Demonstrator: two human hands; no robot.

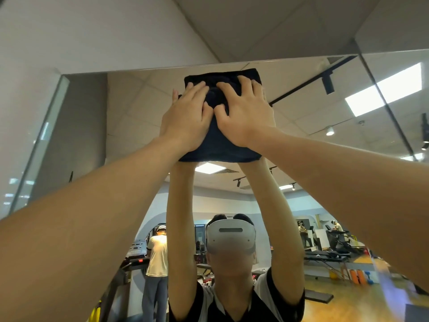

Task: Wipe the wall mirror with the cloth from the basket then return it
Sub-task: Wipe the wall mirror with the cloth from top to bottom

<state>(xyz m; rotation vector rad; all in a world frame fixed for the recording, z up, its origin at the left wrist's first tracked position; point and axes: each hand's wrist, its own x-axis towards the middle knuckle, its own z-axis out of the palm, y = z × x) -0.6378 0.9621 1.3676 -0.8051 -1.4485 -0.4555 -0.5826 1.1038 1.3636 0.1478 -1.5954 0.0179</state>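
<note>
Dark navy folded terry cloth (220,145), soft and light (likely to bunch), lies under both flat-spread hands, left (188,119) and right (243,112), pressed high against the frameless wall mirror (325,159).

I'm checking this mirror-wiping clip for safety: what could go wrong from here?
Both hands, left hand and right hand, press the dark cloth flat near the mirror top edge with arms stretched overhead, so balance may suffer. The fingers lie flat rather than gripping, so the cloth could slip and drop. Hard pressing might stress the glass.
</note>
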